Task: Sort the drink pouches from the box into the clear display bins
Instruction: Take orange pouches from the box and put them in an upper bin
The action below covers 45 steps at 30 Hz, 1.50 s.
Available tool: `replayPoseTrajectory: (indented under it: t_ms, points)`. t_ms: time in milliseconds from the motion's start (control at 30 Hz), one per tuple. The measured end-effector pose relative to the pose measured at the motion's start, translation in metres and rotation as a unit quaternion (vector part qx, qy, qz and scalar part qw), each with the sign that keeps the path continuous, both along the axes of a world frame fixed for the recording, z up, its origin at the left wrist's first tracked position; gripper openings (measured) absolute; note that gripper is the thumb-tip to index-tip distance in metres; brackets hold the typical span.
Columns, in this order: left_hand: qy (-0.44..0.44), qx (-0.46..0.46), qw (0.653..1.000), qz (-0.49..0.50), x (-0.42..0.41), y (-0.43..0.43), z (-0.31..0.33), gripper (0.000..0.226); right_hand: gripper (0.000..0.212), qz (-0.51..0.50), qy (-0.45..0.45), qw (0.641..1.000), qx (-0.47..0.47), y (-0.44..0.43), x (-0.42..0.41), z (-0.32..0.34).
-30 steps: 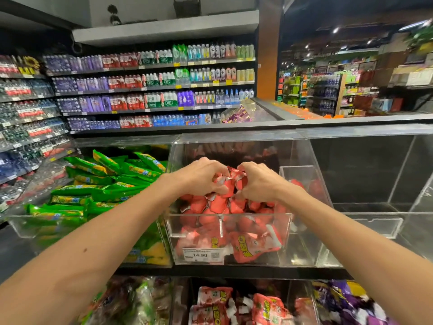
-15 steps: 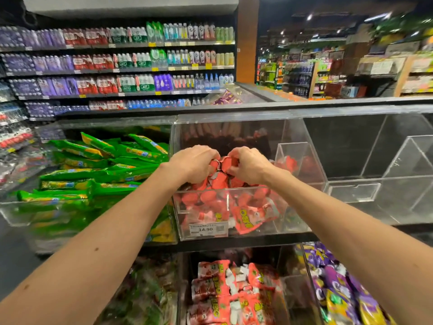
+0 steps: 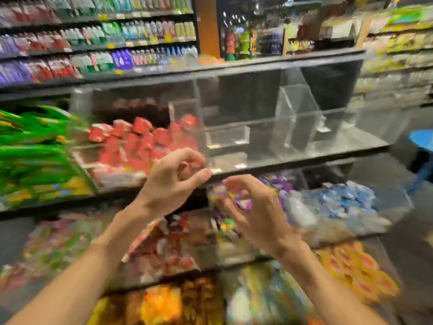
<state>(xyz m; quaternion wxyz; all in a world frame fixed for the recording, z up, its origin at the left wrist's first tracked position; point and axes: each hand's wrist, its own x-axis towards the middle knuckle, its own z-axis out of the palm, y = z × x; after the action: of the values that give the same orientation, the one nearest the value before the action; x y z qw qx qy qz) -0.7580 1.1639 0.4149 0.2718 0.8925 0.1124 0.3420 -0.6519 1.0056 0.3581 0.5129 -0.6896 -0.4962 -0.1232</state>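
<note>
hands are empty, left hand (image 3: 172,184) and right hand (image 3: 256,214) loosely curled; we should fetch one pouch colour per trip.

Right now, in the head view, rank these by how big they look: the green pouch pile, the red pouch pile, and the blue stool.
1. green pouch pile and red pouch pile: about alike; blur and the left frame edge prevent ranking.
2. blue stool: smallest, though farther off and cropped.
</note>
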Motion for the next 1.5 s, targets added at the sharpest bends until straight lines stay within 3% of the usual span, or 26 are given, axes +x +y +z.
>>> replayPoseTrajectory:
  t_ms: [133, 267, 433, 500, 567, 667, 767, 867, 1033, 1133, 1333, 1500]
  points:
    - [0.065, -0.094, 0.988, -0.108, 0.062, -0.142, -0.077, 0.013, 0.024, -0.071, 0.080, 0.993, -0.048, -0.150, 0.034, -0.078]
    - [0.124, -0.136, 0.957, -0.223, 0.136, -0.282, -0.138, 0.012, 0.032, -0.193, 0.179, 0.961, -0.090, -0.291, 0.068, -0.130]
    - [0.210, -0.210, 0.892, -0.340, 0.228, -0.430, -0.185, 0.007, 0.038, -0.350, 0.266, 0.889, -0.127, -0.439, 0.115, -0.166]
    - [0.229, -0.221, 0.871, -0.374, 0.264, -0.483, -0.200, 0.016, 0.026, -0.410, 0.297, 0.851, -0.139, -0.492, 0.132, -0.177]
    - [0.252, -0.235, 0.847, -0.406, 0.301, -0.534, -0.215, 0.007, 0.014, -0.462, 0.309, 0.818, -0.150, -0.541, 0.152, -0.187]
    - [0.306, -0.244, 0.819, -0.420, 0.359, -0.604, -0.243, 0.006, 0.013, -0.515, 0.343, 0.772, -0.145, -0.608, 0.184, -0.197]
    - [0.370, -0.241, 0.787, -0.430, 0.419, -0.667, -0.278, 0.024, 0.017, -0.543, 0.398, 0.726, -0.136, -0.667, 0.225, -0.206]
    - [0.421, -0.231, 0.763, -0.433, 0.481, -0.722, -0.308, 0.040, 0.022, -0.559, 0.441, 0.689, -0.132, -0.717, 0.278, -0.221]
    - [0.461, -0.254, 0.738, -0.421, 0.572, -0.796, -0.346, 0.028, 0.030, -0.549, 0.496, 0.640, -0.206, -0.779, 0.376, -0.250]
    - [0.509, -0.194, 0.737, -0.400, 0.621, -0.829, -0.375, 0.044, 0.035, -0.531, 0.495, 0.636, -0.263, -0.808, 0.422, -0.267]
    - [0.596, -0.048, 0.697, -0.396, 0.682, -0.866, -0.429, 0.048, 0.032, -0.445, 0.503, 0.603, -0.431, -0.856, 0.483, -0.311]
    - [0.604, 0.085, 0.710, -0.353, 0.716, -0.879, -0.478, 0.062, 0.025, -0.343, 0.454, 0.585, -0.578, -0.885, 0.529, -0.373]
